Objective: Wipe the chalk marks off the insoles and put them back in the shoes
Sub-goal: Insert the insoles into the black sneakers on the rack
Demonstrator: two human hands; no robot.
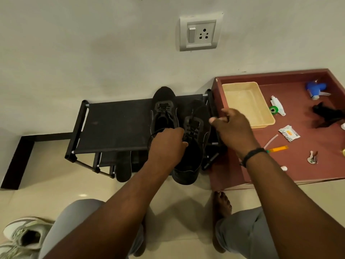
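Note:
Two black lace-up shoes stand on the top shelf of a black shoe rack (112, 126). The left shoe (164, 107) sits toward the wall. The right shoe (194, 146) hangs its heel over the rack's front edge. My left hand (168, 146) grips the right shoe at its opening, by the laces. Over the rack's right end hovers my right hand (233, 128), fingers loosely curled, with nothing seen in it. A dark insole (123, 169) leans below the rack's front. A black cloth (326, 114) lies on the maroon table.
The maroon table (261, 161) on the right carries a cream tray (248, 103), a blue spray head (315, 89), sachets, keys and small items. A white sneaker (24, 238) lies on the tiled floor at bottom left. My knees and a bare foot (222, 204) are below.

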